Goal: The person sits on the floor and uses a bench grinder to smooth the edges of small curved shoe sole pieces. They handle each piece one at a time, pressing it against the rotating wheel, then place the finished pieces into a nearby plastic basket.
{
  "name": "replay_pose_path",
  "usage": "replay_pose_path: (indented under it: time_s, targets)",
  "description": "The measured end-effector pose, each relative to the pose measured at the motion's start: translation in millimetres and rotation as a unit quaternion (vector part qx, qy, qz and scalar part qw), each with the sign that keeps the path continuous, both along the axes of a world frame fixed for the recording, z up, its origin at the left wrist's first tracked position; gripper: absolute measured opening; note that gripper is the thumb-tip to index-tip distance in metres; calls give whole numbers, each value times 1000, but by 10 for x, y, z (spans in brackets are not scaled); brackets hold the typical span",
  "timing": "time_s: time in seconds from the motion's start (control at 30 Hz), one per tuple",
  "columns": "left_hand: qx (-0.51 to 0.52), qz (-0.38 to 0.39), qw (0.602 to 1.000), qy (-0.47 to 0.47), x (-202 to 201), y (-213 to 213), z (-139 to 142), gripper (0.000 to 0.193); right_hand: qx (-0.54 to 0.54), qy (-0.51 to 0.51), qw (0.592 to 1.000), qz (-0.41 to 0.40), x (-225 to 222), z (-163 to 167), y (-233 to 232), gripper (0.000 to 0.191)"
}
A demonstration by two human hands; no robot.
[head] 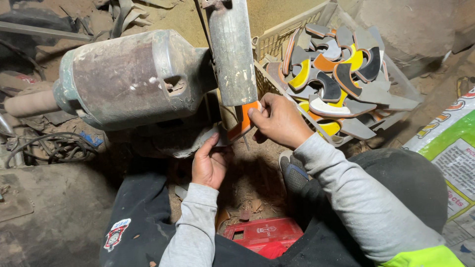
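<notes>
An orange curved rubber piece [241, 122] is held up against the underside of a grey metal wheel guard [231, 49] on a rusty bench grinder motor [131, 79]. My right hand [278, 120] grips the piece's upper right end. My left hand [209, 160] supports its lower end from below, fingers curled under it. Both arms wear grey sleeves.
A cream plastic basket [269, 42] at the upper right holds several curved grey, yellow, orange and black pieces. A red plastic crate [262, 236] lies between my knees. A printed sack [452, 143] sits at the right, tangled cables [47, 148] at the left, dusty ground around.
</notes>
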State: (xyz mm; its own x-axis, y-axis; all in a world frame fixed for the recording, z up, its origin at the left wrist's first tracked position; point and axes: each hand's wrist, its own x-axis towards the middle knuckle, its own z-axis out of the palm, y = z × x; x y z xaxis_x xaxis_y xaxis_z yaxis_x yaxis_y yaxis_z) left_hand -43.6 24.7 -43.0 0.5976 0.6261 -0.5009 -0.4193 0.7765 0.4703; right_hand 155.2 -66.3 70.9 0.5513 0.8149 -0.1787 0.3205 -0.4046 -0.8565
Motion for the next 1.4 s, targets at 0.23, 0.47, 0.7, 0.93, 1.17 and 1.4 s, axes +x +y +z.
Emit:
replay_pose_path:
  time_s: [0.23, 0.47, 0.7, 0.93, 1.17, 1.4]
  targets:
    - [10, -20, 1000, 9, -144, 31, 117, 23, -11, -77, 997, 10, -132, -87, -73, 31]
    - [198, -58, 974, 95, -306, 111, 460, 25, -84, 117, 981, 127, 28, -55, -177, 27]
    - [260, -31, 963, 61, -63, -4, 404, 31, -46, 90, 989, 111, 285, 103, -156, 24]
    - [-7, -59, 997, -45, 279, -134, 54, 35, 1, 35, 998, 51, 375, 166, 2, 23]
    - [-67, -68, 992, -88, 437, -137, -112, 39, 42, -61, 996, 39, 460, 158, 61, 24]
    - [-18, -46, 999, -18, 240, -88, -80, 41, 43, -30, 998, 34, 282, 130, 65, 23]
